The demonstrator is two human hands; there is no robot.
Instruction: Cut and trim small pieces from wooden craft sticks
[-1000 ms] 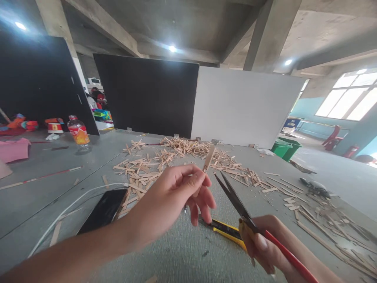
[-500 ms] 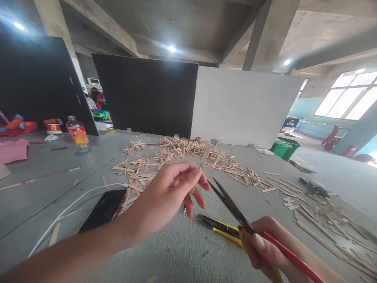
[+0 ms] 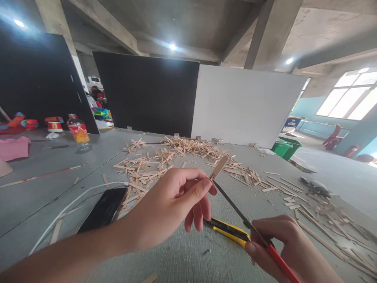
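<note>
My left hand point(image 3: 179, 200) pinches a wooden craft stick point(image 3: 219, 166) between thumb and forefinger, its rounded end pointing up and away. A small notch or dark mark shows on the stick near my fingertips. In my right hand point(image 3: 285, 245) is a pair of scissors point(image 3: 234, 206) with red handles, its blades seen nearly edge-on. The blade tips meet the stick beside my left thumb; whether they bite into it I cannot tell. Below the hands, a yellow and black utility knife point(image 3: 229, 231) lies on the grey table point(image 3: 176, 261).
Loose craft sticks point(image 3: 188, 146) are heaped across the table's middle, with cut strips point(image 3: 321, 236) at the right. A black phone point(image 3: 103, 210) with a white cable point(image 3: 67, 208) lies left of my forearm. A drink bottle point(image 3: 78, 133) stands further left. Black and white panels point(image 3: 247, 106) close off the back.
The stick and my left hand have shifted slightly right, and the stick leans more to the right. The scissor blades have closed from spread apart, with their tips now at the stick.
</note>
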